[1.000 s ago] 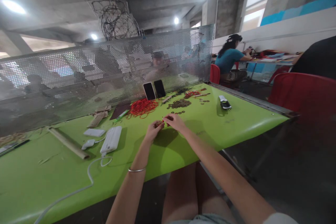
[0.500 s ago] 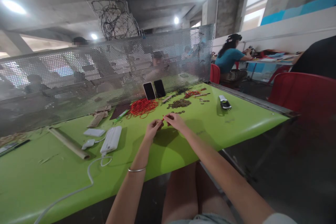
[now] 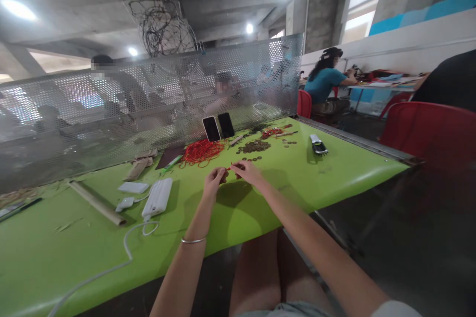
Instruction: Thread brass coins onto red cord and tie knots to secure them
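Both hands are raised a little over the green table, close together. My left hand (image 3: pixel 216 177) pinches one end of a short piece of red cord (image 3: pixel 228 169). The fingers of my right hand (image 3: pixel 244 170) are closed on the cord's other side. Fingers hide most of what is held. Just beyond the hands lie a few round coin-like discs (image 3: pixel 253 159) in a row and a larger pile of brown discs (image 3: pixel 255 146). A heap of red cords (image 3: pixel 203 152) is behind my left hand.
Two phones (image 3: pixel 211 129) lean at a perforated metal screen (image 3: pixel 163 104). A white power bank (image 3: pixel 157 197) with a cable, a cardboard tube (image 3: pixel 97 202) and a green-white packet (image 3: pixel 171 165) lie left; a watch-like device (image 3: pixel 318 145) lies right. A person (image 3: pixel 325 81) sits beyond.
My left hand has moved slightly left, away from my right hand, and a little more red cord shows between them. Behind the screen, a person has shifted left.
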Motion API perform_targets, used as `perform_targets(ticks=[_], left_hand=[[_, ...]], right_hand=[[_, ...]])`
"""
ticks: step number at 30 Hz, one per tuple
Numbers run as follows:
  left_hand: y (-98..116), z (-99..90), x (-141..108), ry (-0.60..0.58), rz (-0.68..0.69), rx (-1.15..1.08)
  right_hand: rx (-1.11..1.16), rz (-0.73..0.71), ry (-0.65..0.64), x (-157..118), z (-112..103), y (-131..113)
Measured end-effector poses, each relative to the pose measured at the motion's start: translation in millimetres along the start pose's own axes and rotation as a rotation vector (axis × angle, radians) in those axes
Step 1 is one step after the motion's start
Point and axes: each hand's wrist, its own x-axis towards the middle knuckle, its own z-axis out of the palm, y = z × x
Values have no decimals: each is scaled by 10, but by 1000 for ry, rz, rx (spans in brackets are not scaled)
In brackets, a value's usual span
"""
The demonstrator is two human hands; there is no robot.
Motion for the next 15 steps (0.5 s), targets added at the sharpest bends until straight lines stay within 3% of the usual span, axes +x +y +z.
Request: perform_targets(ticks=[15], left_hand=[[-19,-19,8,-22,-20,28]], right_hand=[[45,23,-45,-14,-2,-19]])
